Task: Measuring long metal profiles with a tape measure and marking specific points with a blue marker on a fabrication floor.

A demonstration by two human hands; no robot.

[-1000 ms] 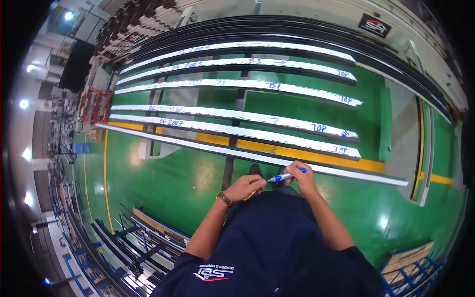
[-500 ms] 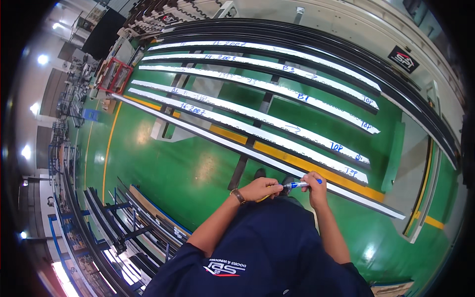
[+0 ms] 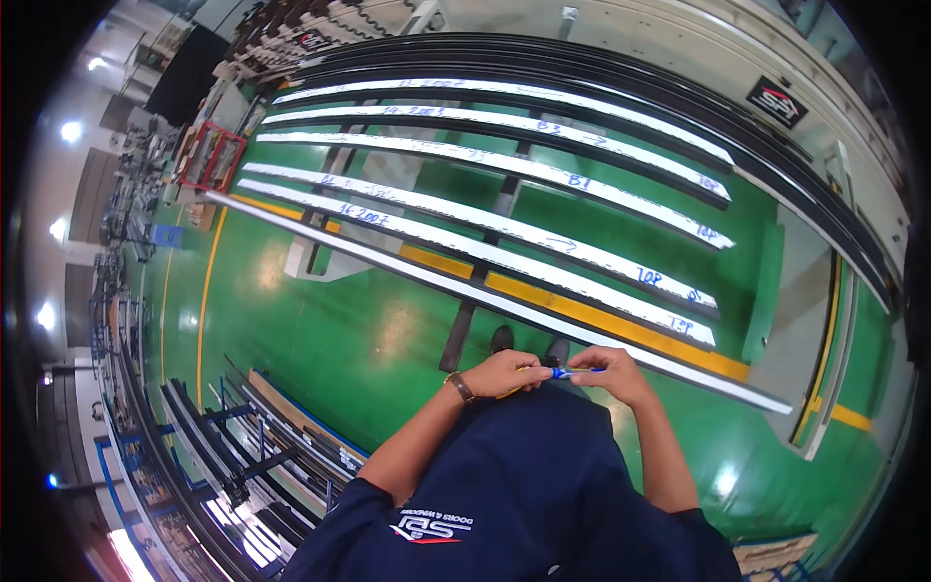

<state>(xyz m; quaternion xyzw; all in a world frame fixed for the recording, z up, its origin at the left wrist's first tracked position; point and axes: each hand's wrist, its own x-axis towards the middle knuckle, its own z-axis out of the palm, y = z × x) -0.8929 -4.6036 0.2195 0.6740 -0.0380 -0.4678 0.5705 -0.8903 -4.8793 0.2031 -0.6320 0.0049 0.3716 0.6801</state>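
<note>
In front of my body both hands meet at a blue-and-white marker pen (image 3: 562, 372). The fingers of my left hand (image 3: 502, 375) are closed at its left end, and a thin yellow object (image 3: 511, 393), too small to name, shows under them. My right hand (image 3: 613, 371) pinches the pen's other end. Just beyond the hands runs a long profile bar with a white face (image 3: 504, 297). Behind it, several more white-faced bars (image 3: 572, 281) lie side by side, marked in blue handwriting and arrows.
The bars rest on dark crosspieces (image 3: 460, 335) above a green floor (image 3: 369, 339) with yellow lines. A long pale machine (image 3: 698, 58) stands along the far side. At the lower left is a rack of dark profiles (image 3: 208, 436); a red-framed cart (image 3: 213, 155) stands far left.
My right hand has moved left along the marker pen, closer to my left hand, and now covers more of the pen. The whole view has shifted slightly.
</note>
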